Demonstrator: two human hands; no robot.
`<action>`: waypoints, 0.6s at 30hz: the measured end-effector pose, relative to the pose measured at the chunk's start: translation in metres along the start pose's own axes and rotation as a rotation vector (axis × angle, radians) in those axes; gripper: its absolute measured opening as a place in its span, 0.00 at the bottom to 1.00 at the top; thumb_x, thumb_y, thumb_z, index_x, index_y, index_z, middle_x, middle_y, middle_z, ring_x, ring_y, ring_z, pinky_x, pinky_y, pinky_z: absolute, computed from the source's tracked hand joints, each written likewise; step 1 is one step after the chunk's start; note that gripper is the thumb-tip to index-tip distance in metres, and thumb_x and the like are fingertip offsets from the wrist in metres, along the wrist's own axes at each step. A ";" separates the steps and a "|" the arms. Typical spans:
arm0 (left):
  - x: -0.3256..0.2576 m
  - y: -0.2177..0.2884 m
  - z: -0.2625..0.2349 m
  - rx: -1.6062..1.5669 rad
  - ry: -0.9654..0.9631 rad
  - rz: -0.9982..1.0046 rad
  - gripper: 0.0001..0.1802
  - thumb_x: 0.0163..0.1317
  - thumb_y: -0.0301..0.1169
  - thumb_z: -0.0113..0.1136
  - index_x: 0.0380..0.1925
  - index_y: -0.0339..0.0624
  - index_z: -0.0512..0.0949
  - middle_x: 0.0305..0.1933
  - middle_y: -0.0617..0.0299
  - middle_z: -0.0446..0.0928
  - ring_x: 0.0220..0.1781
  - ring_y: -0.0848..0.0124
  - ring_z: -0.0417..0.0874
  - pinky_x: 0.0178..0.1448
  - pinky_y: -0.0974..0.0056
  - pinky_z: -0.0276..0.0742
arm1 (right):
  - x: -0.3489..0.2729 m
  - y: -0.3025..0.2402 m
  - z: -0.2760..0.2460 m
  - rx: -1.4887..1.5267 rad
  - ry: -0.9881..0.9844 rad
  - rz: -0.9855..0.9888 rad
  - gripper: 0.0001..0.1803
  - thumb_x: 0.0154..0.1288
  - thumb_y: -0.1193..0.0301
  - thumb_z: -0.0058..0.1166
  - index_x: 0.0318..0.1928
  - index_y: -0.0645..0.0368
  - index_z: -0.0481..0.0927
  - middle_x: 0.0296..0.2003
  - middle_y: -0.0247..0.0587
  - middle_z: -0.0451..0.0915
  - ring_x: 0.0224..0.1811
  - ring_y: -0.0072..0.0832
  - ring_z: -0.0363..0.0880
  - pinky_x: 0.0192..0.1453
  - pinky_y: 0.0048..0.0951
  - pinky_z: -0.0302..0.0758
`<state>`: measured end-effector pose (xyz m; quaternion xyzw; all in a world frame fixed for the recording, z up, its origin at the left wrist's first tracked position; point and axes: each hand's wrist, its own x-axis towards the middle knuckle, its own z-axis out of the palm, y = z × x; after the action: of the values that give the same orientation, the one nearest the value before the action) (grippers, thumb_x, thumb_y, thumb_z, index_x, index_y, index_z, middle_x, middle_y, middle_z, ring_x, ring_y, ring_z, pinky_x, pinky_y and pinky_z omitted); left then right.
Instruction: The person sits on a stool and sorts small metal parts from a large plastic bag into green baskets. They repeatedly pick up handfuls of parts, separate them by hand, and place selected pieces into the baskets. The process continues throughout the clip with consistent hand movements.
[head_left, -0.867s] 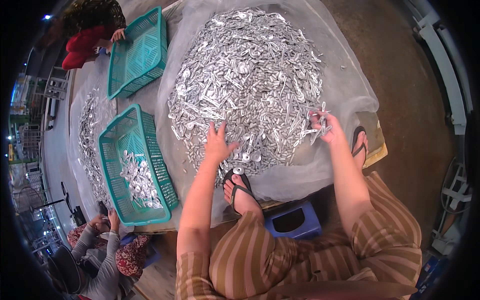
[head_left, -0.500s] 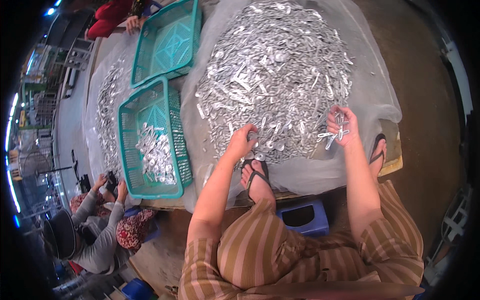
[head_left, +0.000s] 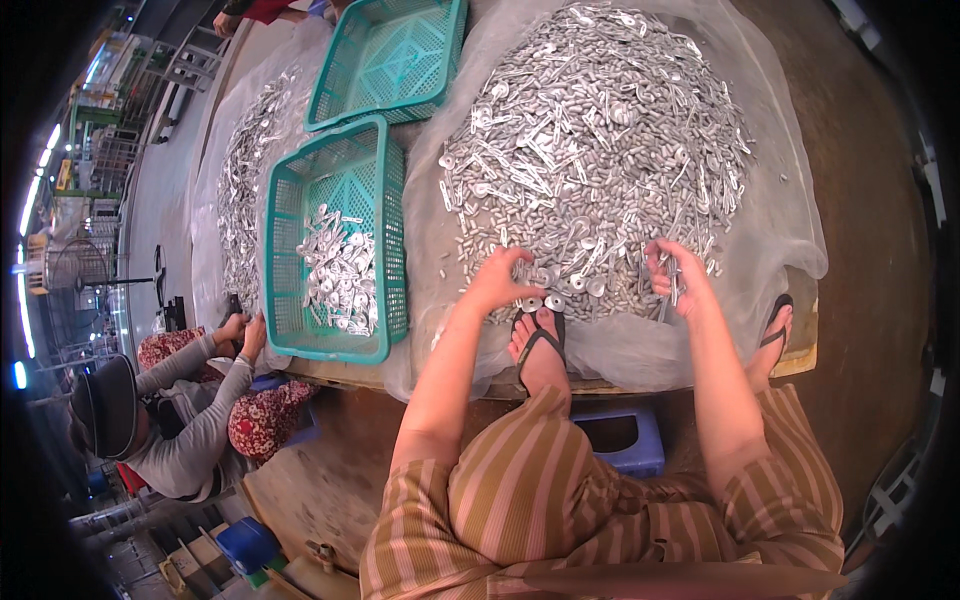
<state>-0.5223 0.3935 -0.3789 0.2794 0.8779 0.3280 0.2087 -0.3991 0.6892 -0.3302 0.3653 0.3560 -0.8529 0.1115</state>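
Observation:
A big heap of small silvery metal parts [head_left: 600, 140] lies on a clear plastic sheet [head_left: 790, 230] spread over a low wooden platform. My left hand [head_left: 497, 283] rests on the heap's near edge, its fingers curled on loose parts. At the heap's near right, my right hand [head_left: 675, 275] is closed around a small bunch of the metal parts. To the left stands a teal plastic basket [head_left: 285, 260] holding a small pile of the same parts. My feet in sandals rest on the platform's front edge.
A second, empty teal basket [head_left: 400, 55] sits behind the first. Another heap of metal parts [head_left: 245, 185] lies further left. A person in grey sleeves [head_left: 190, 400] crouches at lower left. A blue stool [head_left: 625, 440] stands under my legs.
The view has shifted, so the heap and baskets sit further right and lower in the picture. My left hand has curled onto parts at the heap's edge. My right hand still holds its bunch.

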 end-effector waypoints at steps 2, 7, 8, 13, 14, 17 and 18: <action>-0.013 0.032 0.004 0.254 -0.007 -0.095 0.27 0.36 0.38 0.73 0.39 0.43 0.75 0.36 0.55 0.73 0.41 0.56 0.75 0.48 0.58 0.72 | 0.000 0.003 0.001 -0.008 0.006 0.019 0.12 0.60 0.65 0.46 0.33 0.62 0.73 0.20 0.36 0.69 0.13 0.18 0.58 0.13 0.19 0.51; -0.014 0.010 0.002 0.118 -0.041 -0.064 0.19 0.36 0.29 0.69 0.30 0.41 0.72 0.34 0.58 0.74 0.37 0.60 0.77 0.43 0.60 0.73 | -0.005 0.013 0.008 -0.023 0.020 0.013 0.12 0.60 0.65 0.46 0.33 0.63 0.73 0.21 0.37 0.69 0.13 0.18 0.58 0.13 0.19 0.50; -0.013 0.007 -0.001 0.037 -0.027 -0.113 0.18 0.37 0.27 0.67 0.30 0.40 0.72 0.34 0.57 0.74 0.36 0.60 0.77 0.43 0.60 0.73 | -0.005 0.015 0.006 -0.015 0.017 0.013 0.12 0.60 0.65 0.46 0.33 0.63 0.73 0.21 0.37 0.69 0.12 0.18 0.58 0.13 0.19 0.51; -0.014 -0.016 -0.019 -0.531 0.049 -0.310 0.14 0.40 0.20 0.59 0.32 0.41 0.74 0.33 0.63 0.74 0.30 0.73 0.75 0.32 0.67 0.73 | -0.006 0.017 0.001 0.034 0.002 0.017 0.13 0.60 0.64 0.46 0.34 0.64 0.73 0.20 0.37 0.69 0.12 0.19 0.58 0.12 0.20 0.51; -0.015 -0.015 -0.025 -0.702 0.047 -0.383 0.15 0.40 0.20 0.58 0.32 0.41 0.74 0.32 0.64 0.74 0.30 0.76 0.74 0.30 0.69 0.73 | -0.005 0.018 -0.001 0.034 0.009 0.010 0.13 0.60 0.64 0.46 0.34 0.64 0.73 0.20 0.37 0.69 0.12 0.20 0.59 0.12 0.20 0.51; -0.025 -0.025 -0.059 -0.691 0.250 -0.302 0.15 0.42 0.20 0.57 0.35 0.39 0.74 0.36 0.62 0.74 0.31 0.76 0.74 0.31 0.69 0.74 | -0.001 0.019 -0.011 0.091 0.021 0.048 0.13 0.60 0.64 0.47 0.34 0.63 0.73 0.19 0.36 0.69 0.11 0.19 0.59 0.11 0.21 0.52; -0.029 -0.030 -0.080 -0.613 0.329 -0.264 0.16 0.42 0.20 0.57 0.35 0.39 0.73 0.37 0.61 0.74 0.32 0.74 0.75 0.34 0.67 0.76 | -0.001 0.019 -0.011 0.104 0.017 0.059 0.13 0.60 0.63 0.48 0.34 0.62 0.73 0.19 0.36 0.69 0.10 0.19 0.59 0.11 0.21 0.52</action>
<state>-0.5548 0.3196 -0.3390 0.0319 0.7892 0.5865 0.1792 -0.3843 0.6831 -0.3444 0.3883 0.3013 -0.8634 0.1142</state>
